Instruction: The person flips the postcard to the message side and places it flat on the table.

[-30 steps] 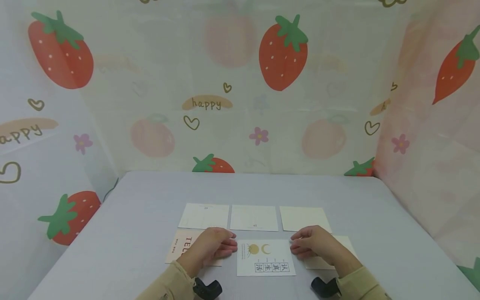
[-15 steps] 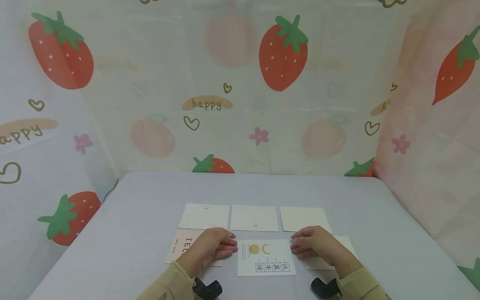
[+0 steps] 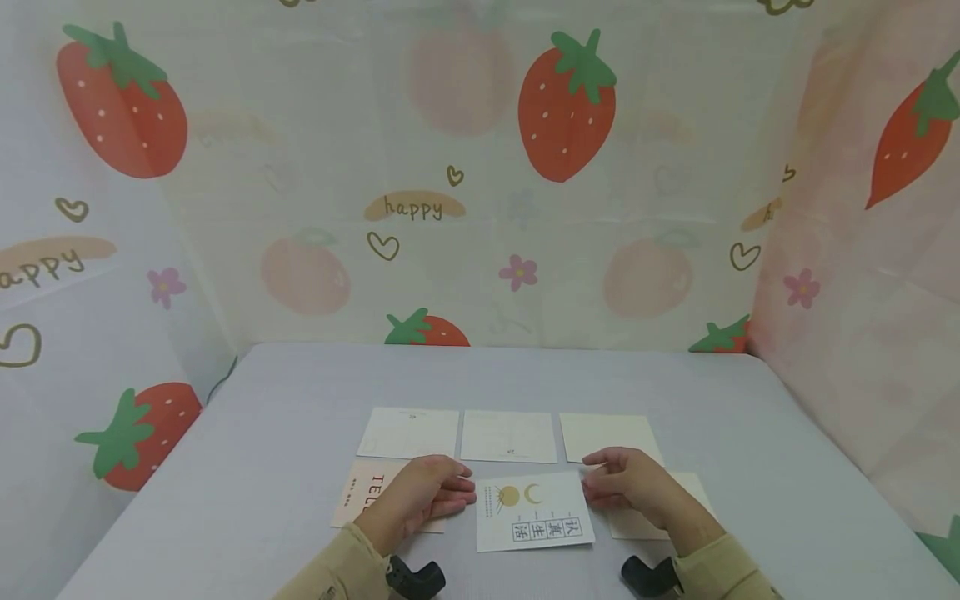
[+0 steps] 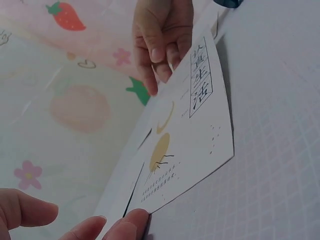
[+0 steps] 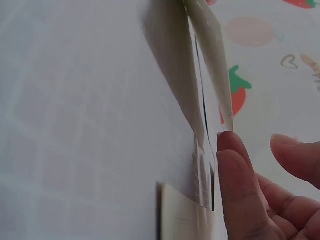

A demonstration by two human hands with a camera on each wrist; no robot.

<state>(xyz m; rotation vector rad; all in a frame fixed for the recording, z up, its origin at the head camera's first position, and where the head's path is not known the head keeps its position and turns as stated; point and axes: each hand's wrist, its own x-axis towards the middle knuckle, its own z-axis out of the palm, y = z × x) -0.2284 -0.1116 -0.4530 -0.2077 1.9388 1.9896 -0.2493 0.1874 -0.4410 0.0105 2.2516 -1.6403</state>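
A white card with a golden sun, a crescent moon and boxed characters lies between both hands in the head view. Its right edge is raised off the table. My left hand touches its left edge with the fingertips; the thumb stands apart, as the left wrist view shows. At the raised right edge are the fingertips of my right hand, its thumb also away from the card. In the right wrist view the card appears nearly edge-on, tilted, beside the fingertips.
Behind lie three pale cards in a row: left, middle and right. A pinkish lettered card is partly under the left hand; a cream card is partly hidden by the right. A patterned curtain encloses the white table.
The card's right edge has lifted from the table, tilting the card toward the left. The right hand's fingers have risen slightly; the left hand has hardly moved.
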